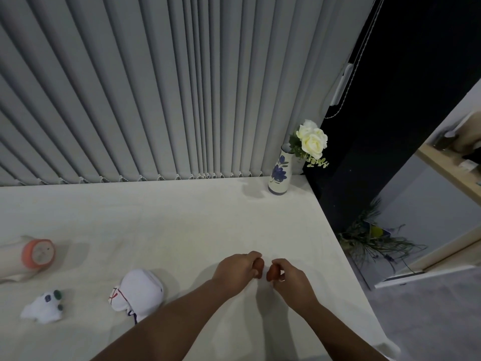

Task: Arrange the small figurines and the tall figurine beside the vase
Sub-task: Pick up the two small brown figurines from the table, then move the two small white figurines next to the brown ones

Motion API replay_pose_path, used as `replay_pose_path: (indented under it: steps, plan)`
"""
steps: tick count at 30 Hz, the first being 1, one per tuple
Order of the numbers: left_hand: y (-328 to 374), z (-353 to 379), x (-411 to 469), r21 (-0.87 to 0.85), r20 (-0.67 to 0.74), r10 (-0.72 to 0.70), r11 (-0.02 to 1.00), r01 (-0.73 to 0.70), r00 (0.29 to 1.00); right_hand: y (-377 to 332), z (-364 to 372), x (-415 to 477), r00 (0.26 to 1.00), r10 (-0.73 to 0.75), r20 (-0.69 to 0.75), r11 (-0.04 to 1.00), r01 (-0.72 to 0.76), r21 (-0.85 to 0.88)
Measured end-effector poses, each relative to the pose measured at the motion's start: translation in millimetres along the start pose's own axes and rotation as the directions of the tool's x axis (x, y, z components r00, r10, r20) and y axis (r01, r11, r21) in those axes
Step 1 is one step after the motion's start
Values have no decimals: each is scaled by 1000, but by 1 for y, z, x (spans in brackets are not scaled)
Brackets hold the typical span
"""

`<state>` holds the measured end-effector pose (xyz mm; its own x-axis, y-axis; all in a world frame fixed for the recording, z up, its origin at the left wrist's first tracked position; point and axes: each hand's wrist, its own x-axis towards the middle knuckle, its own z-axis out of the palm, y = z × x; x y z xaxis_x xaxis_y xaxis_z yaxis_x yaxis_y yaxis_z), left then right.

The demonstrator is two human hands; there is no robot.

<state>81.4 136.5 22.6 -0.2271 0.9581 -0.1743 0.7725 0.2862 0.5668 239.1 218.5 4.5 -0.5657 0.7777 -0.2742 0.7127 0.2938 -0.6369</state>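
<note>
My left hand [235, 269] grips a small reddish-brown figurine [259, 267] near the table's front right. Right beside it, my right hand [291, 278] holds a second small reddish-brown figurine [273, 272]. Both figurines are partly covered by my fingers. The white vase [279, 174] with blue painted flowers and white roses stands at the far right corner of the table, well beyond both hands. A white rounded figurine [139, 289] with red and blue markings lies on its side to the left of my arms.
A small white frog-like figure [43, 306] with dark eyes sits at the near left. A pink-rimmed clock [39, 254] rests against a pale object at the left edge. Grey vertical blinds [156, 87] back the white table [169, 217]. The table's right edge drops to the floor.
</note>
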Motion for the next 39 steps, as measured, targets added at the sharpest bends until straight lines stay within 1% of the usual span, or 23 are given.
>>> replay_pose_path:
  steps: [5,12,15,19,21,24,27,33,36,39]
  plan:
    - [-4,2,-1,28,-6,-23,999,23,1000,4,1,-3,999,28,24,999,-27,-40]
    - [-17,7,-12,72,-50,-35,997,38,998,-2,-2,-7,999,30,-25,998,-31,-50]
    - [-24,7,-19,80,-96,-49,995,56,994,-5,-2,-10,998,-12,-60,995,6,-103]
    - [-38,3,-33,102,-182,-65,991,85,981,-18,2,-12,984,-142,-103,961,112,-251]
    - [-47,0,-43,102,-231,-71,990,97,970,-29,6,-13,975,-195,-104,944,158,-289]
    - [-64,-12,-60,91,-314,-98,987,132,944,-51,18,-16,958,-272,-91,913,227,-338]
    - [-87,-28,-79,83,-401,-125,982,172,908,-79,36,-18,951,-302,-57,885,258,-387]
    - [-140,-64,-132,103,-522,-185,955,277,832,-139,93,-25,917,-396,55,867,393,-307]
    - [-173,-76,-166,107,-541,-224,938,331,811,-170,129,-34,886,-452,102,839,461,-291]
    - [-207,-87,-197,74,-559,-307,907,415,770,-199,167,-45,863,-491,122,818,505,-276]
